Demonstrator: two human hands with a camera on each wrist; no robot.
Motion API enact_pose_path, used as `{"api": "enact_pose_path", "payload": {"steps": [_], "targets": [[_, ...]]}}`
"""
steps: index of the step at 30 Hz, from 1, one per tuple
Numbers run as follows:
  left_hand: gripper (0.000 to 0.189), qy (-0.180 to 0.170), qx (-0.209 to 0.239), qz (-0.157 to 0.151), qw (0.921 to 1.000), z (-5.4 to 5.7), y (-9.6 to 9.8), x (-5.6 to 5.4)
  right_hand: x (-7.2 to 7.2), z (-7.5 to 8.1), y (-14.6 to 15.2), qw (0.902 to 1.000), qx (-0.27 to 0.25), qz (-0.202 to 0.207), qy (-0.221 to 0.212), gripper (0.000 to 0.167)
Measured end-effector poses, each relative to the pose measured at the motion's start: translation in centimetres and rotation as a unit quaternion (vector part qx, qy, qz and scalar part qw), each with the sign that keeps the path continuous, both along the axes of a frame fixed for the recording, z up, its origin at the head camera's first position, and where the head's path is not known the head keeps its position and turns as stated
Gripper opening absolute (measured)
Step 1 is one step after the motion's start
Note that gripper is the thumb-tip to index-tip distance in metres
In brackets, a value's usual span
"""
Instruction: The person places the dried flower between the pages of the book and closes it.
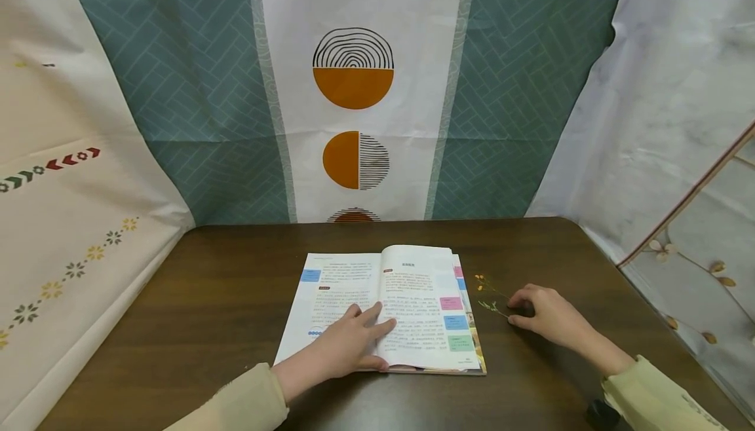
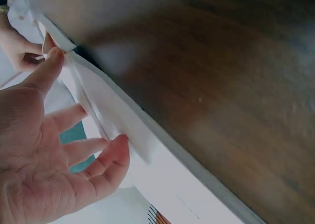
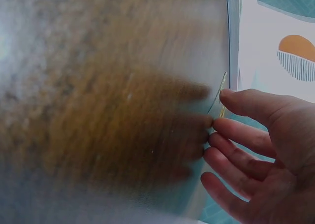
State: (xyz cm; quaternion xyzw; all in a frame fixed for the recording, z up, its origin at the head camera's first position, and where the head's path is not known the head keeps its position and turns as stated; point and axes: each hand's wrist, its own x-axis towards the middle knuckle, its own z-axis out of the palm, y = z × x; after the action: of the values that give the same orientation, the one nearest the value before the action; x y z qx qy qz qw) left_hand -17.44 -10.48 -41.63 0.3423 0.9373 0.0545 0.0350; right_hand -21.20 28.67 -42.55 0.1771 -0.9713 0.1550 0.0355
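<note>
An open book (image 1: 413, 306) lies on the table with its right-hand pages arched up. My left hand (image 1: 348, 346) rests across its lower middle, fingers spread at the gutter and thumb by the bottom edge. In the left wrist view the left hand (image 2: 69, 150) has its fingertips against the white pages (image 2: 128, 130). To the right of the book lie two thin sprigs, one with small yellow-orange flowers (image 1: 480, 281) and one pale green (image 1: 489, 306). My right hand (image 1: 545, 313) is at their stem ends. Seen from the right wrist, its thumb and forefinger stand apart around the stems.
The dark wooden table (image 1: 224, 300) carries the book and sprigs. A patterned cloth (image 1: 366, 116) hangs behind the far edge, with pale cloths (image 1: 71, 221) along both sides. A black object (image 1: 603, 414) is near the right sleeve.
</note>
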Motion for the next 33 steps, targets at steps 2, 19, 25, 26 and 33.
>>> {"api": "enact_pose_path", "payload": {"steps": [2, 19, 25, 26, 33], "targets": [[0.07, 0.008, 0.0, 0.003, 1.0, -0.1, 0.3, 0.0, 0.0, -0.1, 0.0, 1.0, -0.002, 0.001, 0.002, 0.018], [0.048, 0.025, 0.055, -0.074, 0.9954, -0.8, -0.4, -0.4, 0.7, -0.4, -0.1, 0.9994, -0.007, -0.033, 0.001, 0.011], [0.028, -0.022, 0.137, -0.042, 0.9894, -1.4, -0.1, -1.4, 0.7, -0.5, 0.0, 0.9992, -0.01, -0.039, -0.005, 0.01], [0.026, -0.025, 0.148, -0.035, 0.9881, -1.6, 0.0, -1.5, 0.7, -0.5, 0.0, 0.9991, -0.011, -0.039, -0.005, 0.01], [0.032, -0.009, 0.165, 0.016, 0.9862, -1.9, 0.4, -1.4, 0.9, -0.5, -0.3, 0.9987, -0.013, -0.05, 0.005, 0.01]]}}
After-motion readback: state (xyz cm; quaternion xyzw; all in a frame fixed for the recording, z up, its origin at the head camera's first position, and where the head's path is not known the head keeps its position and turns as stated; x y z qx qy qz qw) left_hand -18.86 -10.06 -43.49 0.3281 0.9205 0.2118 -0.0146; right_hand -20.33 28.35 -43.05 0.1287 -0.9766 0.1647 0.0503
